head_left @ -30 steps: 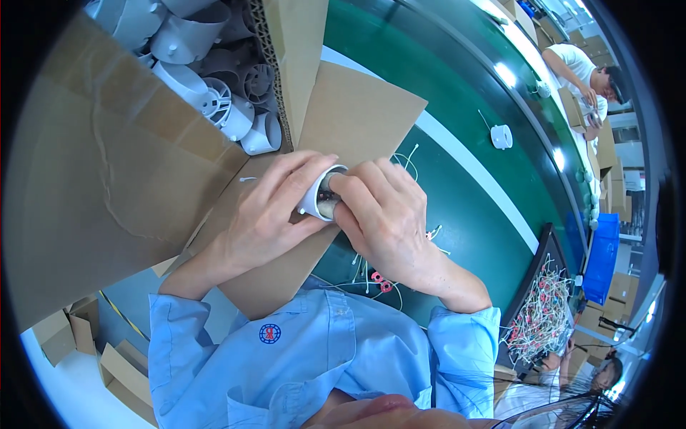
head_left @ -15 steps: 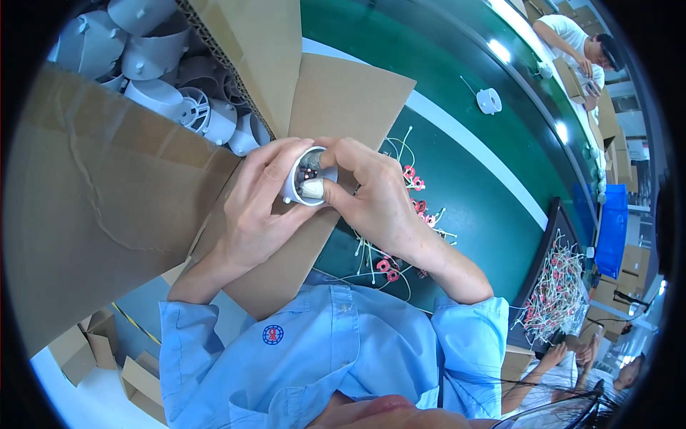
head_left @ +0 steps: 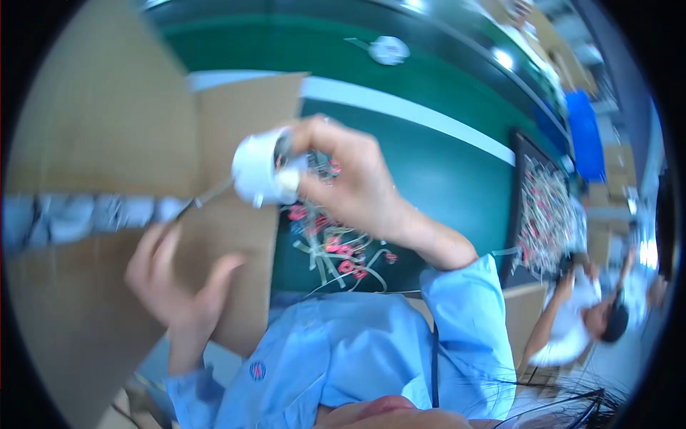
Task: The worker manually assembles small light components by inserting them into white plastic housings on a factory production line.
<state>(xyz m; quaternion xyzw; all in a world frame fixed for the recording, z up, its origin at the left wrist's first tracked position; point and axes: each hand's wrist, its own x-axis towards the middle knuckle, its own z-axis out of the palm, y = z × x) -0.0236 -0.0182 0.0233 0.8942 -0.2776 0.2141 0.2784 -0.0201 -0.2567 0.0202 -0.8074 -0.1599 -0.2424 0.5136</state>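
Observation:
My right hand (head_left: 354, 179) grips a white round plastic housing (head_left: 251, 170) by its open rim, thumb and finger reaching inside. A pale cover sits on the thumb tip. From the housing's far side a thin wire (head_left: 214, 191) sticks out toward the lower left. Apart from it, my left hand (head_left: 175, 282) is open, thumb spread away from the fingers, over a cardboard flap (head_left: 239, 300). Its fingertips are near the wire's end; blur hides whether they touch. Several red-pink ring parts with pale wires (head_left: 343, 250) lie on the green table below my right hand.
A large cardboard box (head_left: 93, 107) at the left holds several white housings (head_left: 71, 217). Another white housing (head_left: 389, 50) lies on the green surface (head_left: 286, 43) farther off. A black tray (head_left: 516, 186) of tangled wires stands right, near a blue bin (head_left: 586, 136). Other people work at the right.
My left hand has let go of the housing and moved down and left. My right hand has carried it left, turning it so the wire shows. The view has shifted.

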